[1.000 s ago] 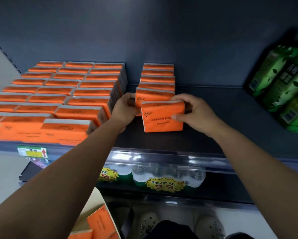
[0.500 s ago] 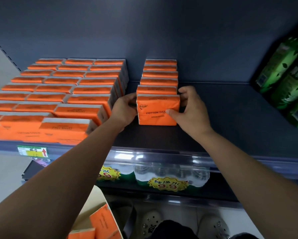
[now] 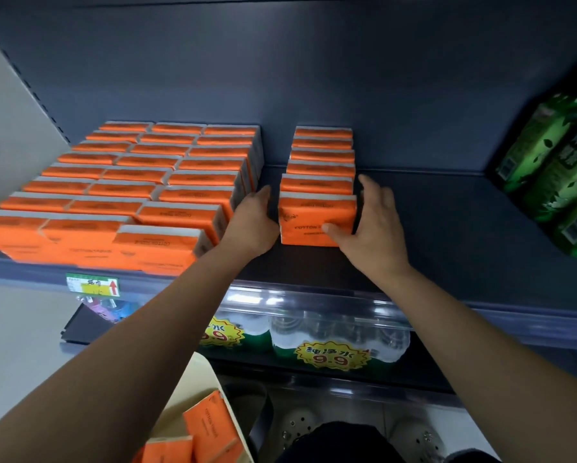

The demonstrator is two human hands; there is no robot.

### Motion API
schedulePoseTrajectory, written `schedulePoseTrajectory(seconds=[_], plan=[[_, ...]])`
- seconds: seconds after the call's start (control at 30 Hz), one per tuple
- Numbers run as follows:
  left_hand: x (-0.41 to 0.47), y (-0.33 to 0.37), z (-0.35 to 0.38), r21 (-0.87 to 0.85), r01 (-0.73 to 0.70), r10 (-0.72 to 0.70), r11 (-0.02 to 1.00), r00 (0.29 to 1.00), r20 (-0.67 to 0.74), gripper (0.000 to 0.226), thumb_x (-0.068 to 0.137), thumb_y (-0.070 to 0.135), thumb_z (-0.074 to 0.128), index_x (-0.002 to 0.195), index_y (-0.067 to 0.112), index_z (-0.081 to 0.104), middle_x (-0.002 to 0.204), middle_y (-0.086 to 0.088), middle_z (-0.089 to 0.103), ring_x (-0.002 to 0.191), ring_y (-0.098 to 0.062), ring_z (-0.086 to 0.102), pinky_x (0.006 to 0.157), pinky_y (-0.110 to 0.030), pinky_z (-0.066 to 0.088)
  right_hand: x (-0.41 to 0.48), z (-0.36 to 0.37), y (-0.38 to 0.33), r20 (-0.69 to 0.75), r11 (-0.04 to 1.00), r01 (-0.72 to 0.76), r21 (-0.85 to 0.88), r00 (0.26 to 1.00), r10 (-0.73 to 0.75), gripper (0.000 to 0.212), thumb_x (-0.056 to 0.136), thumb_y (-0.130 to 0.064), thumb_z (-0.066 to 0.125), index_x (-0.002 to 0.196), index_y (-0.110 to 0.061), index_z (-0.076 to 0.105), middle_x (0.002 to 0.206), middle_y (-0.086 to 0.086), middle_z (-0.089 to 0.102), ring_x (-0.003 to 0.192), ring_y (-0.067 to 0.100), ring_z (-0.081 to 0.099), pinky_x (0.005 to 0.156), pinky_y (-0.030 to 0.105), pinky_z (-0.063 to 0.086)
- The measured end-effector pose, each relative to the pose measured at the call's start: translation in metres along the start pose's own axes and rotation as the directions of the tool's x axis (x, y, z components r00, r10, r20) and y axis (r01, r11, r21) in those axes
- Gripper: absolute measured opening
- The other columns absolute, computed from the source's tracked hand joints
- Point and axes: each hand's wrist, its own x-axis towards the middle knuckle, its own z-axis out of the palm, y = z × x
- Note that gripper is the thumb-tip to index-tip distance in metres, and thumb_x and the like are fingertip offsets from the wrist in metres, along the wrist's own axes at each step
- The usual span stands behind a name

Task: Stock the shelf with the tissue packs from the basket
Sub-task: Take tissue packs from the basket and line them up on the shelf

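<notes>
Orange tissue pack [image 3: 309, 225], label partly behind right hand [image 3: 372, 225]

Dark shelf [image 3: 447, 235], orange tissue packs [image 3: 193, 158], green packs [image 3: 554, 168]

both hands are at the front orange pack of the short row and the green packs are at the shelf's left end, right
Not quite: the head view shows the green packs at the right end of the shelf, not the left. The rest holds: the left hand and right hand flank the front orange pack.
</notes>
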Motion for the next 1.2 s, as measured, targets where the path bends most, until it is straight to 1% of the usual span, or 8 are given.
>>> schedulePoseTrajectory(seconds=[0.1,0.23,0.33,0.4,0.57,0.77,0.97,1.2], plan=[[-0.022,-0.004,-0.027,0.151,-0.113,0.122,0.982,0.991,-0.057,0.047,0.084,-0.002,0.051,0.130,0.007,0.054,0.126,-0.016,0.057,0.113,-0.031,0.054,0.086,-0.026,0.038,-0.009,-0.001,-0.009,-0.092,0.997,0.058,-0.051,0.994,-0.062,0.083,0.073,-0.033,0.078,0.141,-0.019,0.033,0.132,0.009,0.042,0.122,0.024,0.044,0.101,0.040,0.040],[-0.054,-0.032,-0.083,0.288,-0.226,0.245,0.931,0.969,-0.031,0.041,0.071,0.007,0.069,0.112,0.011,0.069,0.108,-0.011,0.065,0.099,-0.033,0.058,0.083,-0.022,0.035,-0.023,0.000,-0.026,-0.173,0.986,0.125,-0.113,0.974,-0.143,0.070,0.074,-0.028,0.077,0.134,-0.013,0.044,0.128,0.012,0.048,0.120,0.028,0.046,0.102,0.043,0.039],[-0.072,-0.069,-0.112,0.417,-0.124,0.147,0.900,0.989,-0.022,0.057,0.062,0.030,0.084,0.116,0.020,0.067,0.115,-0.008,0.065,0.109,-0.034,0.054,0.096,-0.041,0.042,-0.035,0.010,-0.047,-0.147,0.972,0.220,-0.081,0.962,-0.230,0.056,0.075,-0.024,0.076,0.125,-0.013,0.053,0.121,0.010,0.054,0.113,0.029,0.050,0.095,0.040,0.042],[-0.081,-0.088,-0.119,0.462,-0.009,0.048,0.887,0.996,-0.073,0.068,0.058,0.029,0.088,0.121,0.023,0.063,0.122,-0.007,0.060,0.115,-0.034,0.048,0.095,-0.048,0.040,-0.041,0.022,-0.063,-0.081,0.954,0.292,-0.065,0.952,-0.297,0.047,0.076,-0.025,0.076,0.118,-0.014,0.059,0.112,0.007,0.057,0.107,0.027,0.054,0.088,0.037,0.045],[-0.075,-0.107,-0.113,0.472,-0.127,0.221,0.873,0.963,-0.151,0.050,0.060,0.006,0.084,0.107,0.010,0.069,0.107,-0.014,0.066,0.100,-0.040,0.056,0.089,-0.042,0.041,-0.048,0.052,-0.097,0.062,0.925,0.379,0.003,0.923,-0.379,0.033,0.077,-0.024,0.075,0.107,-0.013,0.065,0.103,0.006,0.057,0.102,0.027,0.055,0.083,0.039,0.048],[-0.068,-0.111,-0.105,0.505,-0.276,0.394,0.818,0.908,-0.140,0.044,0.062,0.007,0.083,0.105,0.007,0.070,0.103,-0.011,0.069,0.089,-0.038,0.061,0.083,-0.044,0.047,-0.054,0.067,-0.101,0.158,0.931,0.364,-0.010,0.920,-0.358,0.030,0.080,-0.025,0.072,0.108,-0.014,0.065,0.106,0.003,0.057,0.106,0.023,0.053,0.082,0.038,0.048],[-0.067,-0.117,-0.098,0.442,-0.344,0.438,0.828,0.890,-0.127,0.045,0.067,-0.005,0.077,0.111,0.000,0.067,0.110,-0.017,0.066,0.098,-0.041,0.060,0.088,-0.046,0.049,-0.068,0.074,-0.099,0.222,0.930,0.368,-0.006,0.907,-0.358,0.028,0.082,-0.025,0.070,0.108,-0.015,0.065,0.106,0.002,0.057,0.104,0.022,0.054,0.079,0.033,0.047],[-0.080,-0.120,-0.096,0.413,-0.387,0.487,0.824,0.857,-0.170,0.047,0.069,-0.004,0.075,0.114,0.000,0.062,0.112,-0.016,0.061,0.106,-0.036,0.056,0.092,-0.042,0.047,-0.091,0.077,-0.113,0.293,0.915,0.402,-0.025,0.878,-0.378,0.029,0.085,-0.028,0.067,0.113,-0.018,0.063,0.110,0.001,0.055,0.107,0.020,0.051,0.082,0.038,0.049]])
